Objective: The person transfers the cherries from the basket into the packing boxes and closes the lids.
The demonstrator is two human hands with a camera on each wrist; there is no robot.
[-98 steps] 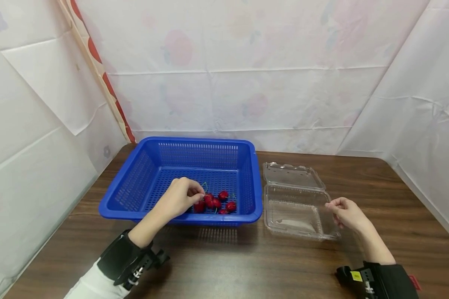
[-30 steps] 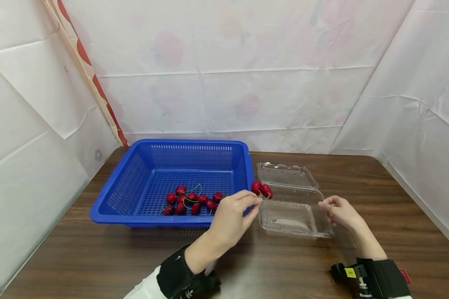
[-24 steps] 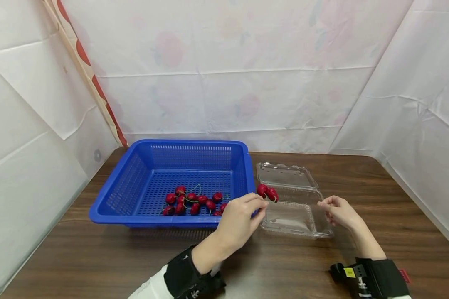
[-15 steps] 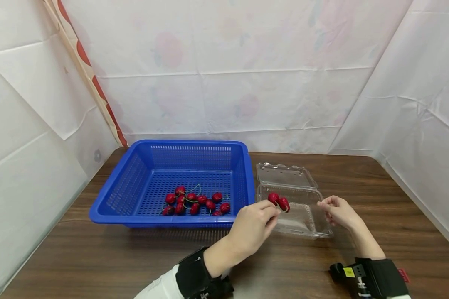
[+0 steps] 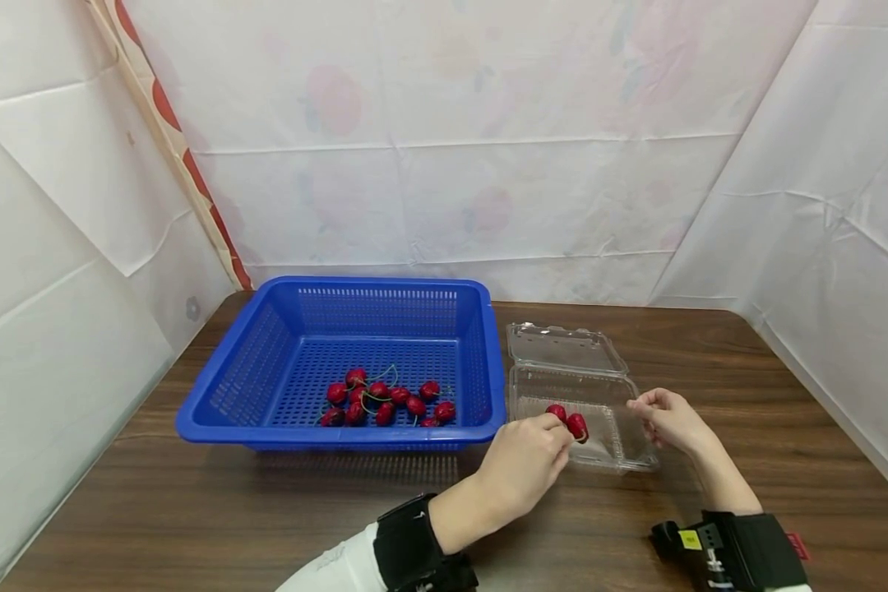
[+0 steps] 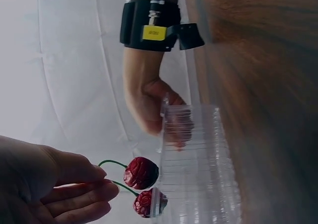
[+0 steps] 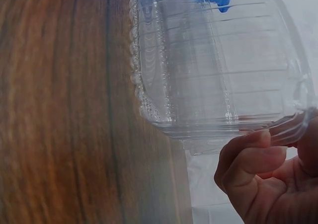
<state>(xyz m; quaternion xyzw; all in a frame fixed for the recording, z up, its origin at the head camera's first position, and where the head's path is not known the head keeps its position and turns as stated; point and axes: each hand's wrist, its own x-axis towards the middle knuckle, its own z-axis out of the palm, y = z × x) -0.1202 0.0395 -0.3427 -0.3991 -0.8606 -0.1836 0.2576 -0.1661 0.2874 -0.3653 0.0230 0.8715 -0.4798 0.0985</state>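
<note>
My left hand pinches the green stems of two red cherries between thumb and fingers. In the left wrist view the cherries dangle at the rim of a clear plastic clamshell box. From the head view they overlap the near half of that box, whose lid lies folded back. My right hand holds the box's right rim; in the right wrist view thumb and curled fingers pinch the rim of the clear wall.
A blue perforated basket stands left of the box, with several red cherries near its front side. Both rest on a brown wooden table. White sheets hang behind and at both sides.
My left hand has lifted two cherries out of the basket and carried them right, then lower and nearer, over the clear box. The right hand has stayed at the box's rim.
</note>
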